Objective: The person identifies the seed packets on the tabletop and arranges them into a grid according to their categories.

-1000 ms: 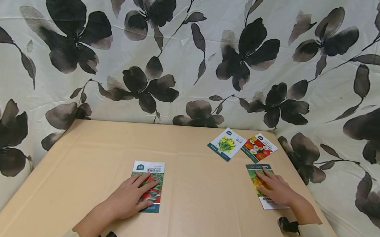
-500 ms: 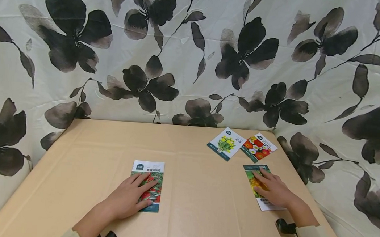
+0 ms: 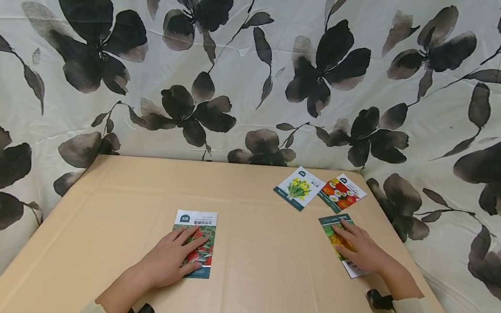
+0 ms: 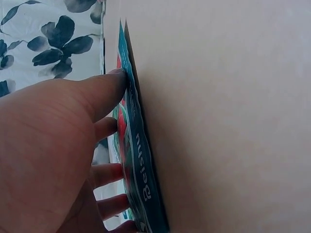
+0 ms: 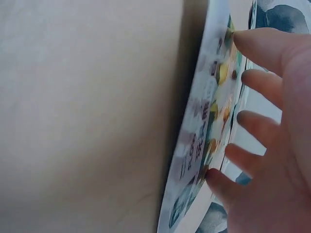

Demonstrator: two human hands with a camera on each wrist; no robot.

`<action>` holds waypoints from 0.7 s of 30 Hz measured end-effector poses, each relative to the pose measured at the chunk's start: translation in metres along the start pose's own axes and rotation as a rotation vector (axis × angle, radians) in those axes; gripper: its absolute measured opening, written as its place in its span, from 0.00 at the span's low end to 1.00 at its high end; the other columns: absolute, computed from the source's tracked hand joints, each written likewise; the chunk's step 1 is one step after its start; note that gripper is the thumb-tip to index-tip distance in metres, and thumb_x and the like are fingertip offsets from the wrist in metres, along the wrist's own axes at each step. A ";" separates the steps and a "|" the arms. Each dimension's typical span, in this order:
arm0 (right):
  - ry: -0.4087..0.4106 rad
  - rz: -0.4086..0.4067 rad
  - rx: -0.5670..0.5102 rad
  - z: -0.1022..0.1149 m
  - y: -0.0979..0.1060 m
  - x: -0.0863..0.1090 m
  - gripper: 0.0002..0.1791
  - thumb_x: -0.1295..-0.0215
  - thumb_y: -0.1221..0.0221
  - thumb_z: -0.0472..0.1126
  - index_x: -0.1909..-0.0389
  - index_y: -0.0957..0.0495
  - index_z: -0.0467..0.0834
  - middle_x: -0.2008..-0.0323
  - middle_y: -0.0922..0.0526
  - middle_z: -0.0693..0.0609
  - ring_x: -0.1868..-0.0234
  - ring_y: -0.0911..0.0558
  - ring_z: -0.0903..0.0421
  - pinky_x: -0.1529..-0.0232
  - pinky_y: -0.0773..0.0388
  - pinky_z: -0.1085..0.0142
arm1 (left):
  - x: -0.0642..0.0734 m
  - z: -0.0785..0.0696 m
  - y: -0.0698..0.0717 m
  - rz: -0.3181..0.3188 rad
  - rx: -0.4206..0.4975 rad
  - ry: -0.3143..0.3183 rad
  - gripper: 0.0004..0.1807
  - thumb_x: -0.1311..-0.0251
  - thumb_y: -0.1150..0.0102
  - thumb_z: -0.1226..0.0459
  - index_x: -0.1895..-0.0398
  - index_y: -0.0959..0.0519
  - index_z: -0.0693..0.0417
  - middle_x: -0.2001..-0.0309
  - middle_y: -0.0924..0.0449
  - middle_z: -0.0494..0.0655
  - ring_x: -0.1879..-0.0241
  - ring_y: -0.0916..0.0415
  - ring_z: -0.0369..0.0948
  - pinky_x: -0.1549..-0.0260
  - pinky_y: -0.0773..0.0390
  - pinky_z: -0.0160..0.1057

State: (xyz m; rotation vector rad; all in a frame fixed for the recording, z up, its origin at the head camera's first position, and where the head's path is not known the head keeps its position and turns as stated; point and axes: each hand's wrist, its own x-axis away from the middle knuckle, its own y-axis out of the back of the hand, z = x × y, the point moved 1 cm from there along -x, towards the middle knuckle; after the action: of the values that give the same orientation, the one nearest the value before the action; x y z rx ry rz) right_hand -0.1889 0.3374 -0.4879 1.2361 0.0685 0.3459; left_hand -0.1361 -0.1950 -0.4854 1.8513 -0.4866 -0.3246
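Note:
My left hand [image 3: 168,257] rests with spread fingers on a seed packet [image 3: 203,257] printed with red flowers, which lies upright to me on the table. In the left wrist view the thumb and fingertips touch the face of this red-flower packet [image 4: 141,160]. On the right, my right hand [image 3: 363,248] lies over a second packet [image 3: 329,224] with yellow-orange flowers. That packet is upside down and slanted. Seen from the right wrist, the fingertips touch the yellow-flower packet [image 5: 194,141] and are not curled round it. Both hands cover part of their packets.
At the back right lie a white packet with yellow flowers [image 3: 299,188] and a packet with red and white flowers [image 3: 343,193], their corners meeting. A patterned floral cloth [image 3: 255,80] hangs behind the beige table [image 3: 262,253].
The yellow-orange packet under my right hand has slid slightly left and turned a little counterclockwise. My left hand and its packet stay in place.

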 end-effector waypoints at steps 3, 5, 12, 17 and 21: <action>0.040 -0.019 -0.006 -0.003 0.002 0.003 0.35 0.28 0.39 0.54 0.24 0.34 0.49 0.20 0.45 0.36 0.23 0.48 0.27 0.33 0.40 0.26 | 0.000 -0.001 0.000 -0.010 -0.005 -0.012 0.34 0.31 0.39 0.46 0.25 0.30 0.44 0.22 0.39 0.58 0.25 0.42 0.66 0.30 0.39 0.67; 0.069 -0.028 0.010 -0.003 0.003 0.005 0.34 0.28 0.39 0.53 0.25 0.32 0.48 0.21 0.43 0.36 0.23 0.47 0.26 0.33 0.39 0.26 | 0.000 -0.001 0.000 -0.009 -0.006 -0.010 0.34 0.31 0.39 0.46 0.25 0.30 0.44 0.22 0.39 0.58 0.25 0.43 0.65 0.29 0.39 0.67; 0.075 0.010 0.047 -0.001 0.002 0.008 0.33 0.26 0.42 0.55 0.25 0.31 0.46 0.21 0.40 0.38 0.23 0.42 0.30 0.30 0.36 0.32 | 0.000 -0.001 0.002 -0.006 -0.002 -0.009 0.34 0.32 0.39 0.46 0.25 0.30 0.44 0.22 0.39 0.58 0.25 0.42 0.66 0.30 0.39 0.68; 0.047 0.008 0.104 0.005 0.000 0.005 0.34 0.25 0.45 0.58 0.23 0.34 0.48 0.20 0.42 0.39 0.22 0.44 0.30 0.30 0.36 0.32 | 0.000 -0.001 0.002 -0.008 -0.011 -0.014 0.34 0.31 0.40 0.45 0.26 0.29 0.44 0.23 0.39 0.58 0.25 0.42 0.66 0.30 0.38 0.68; 0.035 -0.004 0.157 0.010 -0.003 0.002 0.34 0.24 0.46 0.58 0.23 0.35 0.48 0.20 0.42 0.39 0.22 0.43 0.30 0.29 0.37 0.32 | 0.000 0.000 0.001 -0.005 -0.010 -0.007 0.34 0.31 0.40 0.45 0.25 0.30 0.44 0.23 0.39 0.58 0.25 0.42 0.66 0.30 0.38 0.67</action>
State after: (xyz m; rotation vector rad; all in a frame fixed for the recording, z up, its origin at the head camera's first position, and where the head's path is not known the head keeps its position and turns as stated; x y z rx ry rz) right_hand -0.1841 0.3280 -0.4876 1.3854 0.1305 0.3645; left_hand -0.1359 -0.1953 -0.4841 1.8424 -0.4846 -0.3364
